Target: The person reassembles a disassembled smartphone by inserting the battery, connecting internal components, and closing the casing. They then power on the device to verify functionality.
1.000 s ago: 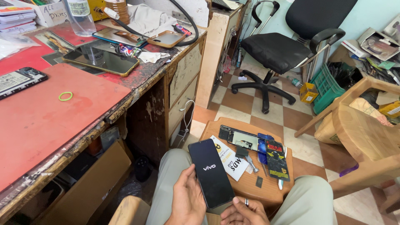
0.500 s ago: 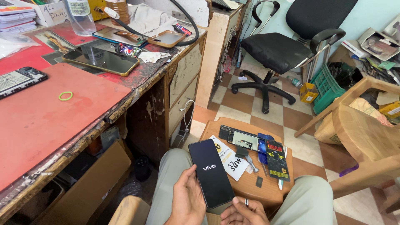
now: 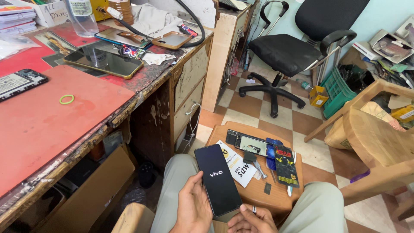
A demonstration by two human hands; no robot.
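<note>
Nothing had moved since the earlier frame: the left hand still clasped the black smartphone along its edge, screen lit, above the lap. The right hand, ring on one finger, touched its lower end with curled fingers. Behind it, the small wooden stool carried an opened phone and a packet.

The stool beyond the phone is crowded with parts; its left rim is bare, the desk walling off the left.

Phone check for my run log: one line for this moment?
left hand: holds phone | right hand: at its lower edge | screen: lit | stool: parts
</note>
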